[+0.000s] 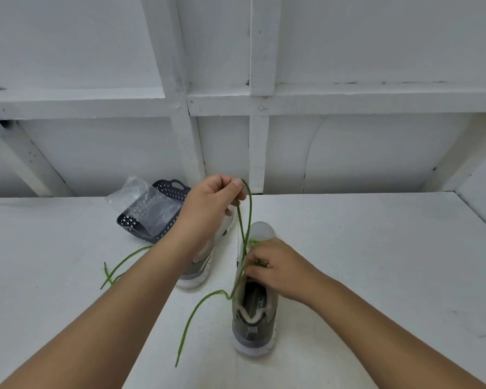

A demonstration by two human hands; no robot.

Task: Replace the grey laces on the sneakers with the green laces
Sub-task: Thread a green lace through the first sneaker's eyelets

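Right hand [275, 266] gripping near sneaker's [254, 310] tongue, left hand [212, 204] — raised — pinching green lace [246, 220]

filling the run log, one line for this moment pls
left hand: pulls green lace up | right hand: steadies right sneaker | lacing unfinished

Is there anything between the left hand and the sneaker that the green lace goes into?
Nothing visible. The left hand pinches the green lace, which runs freely down to the right sneaker. The right hand rests on its eyelets.
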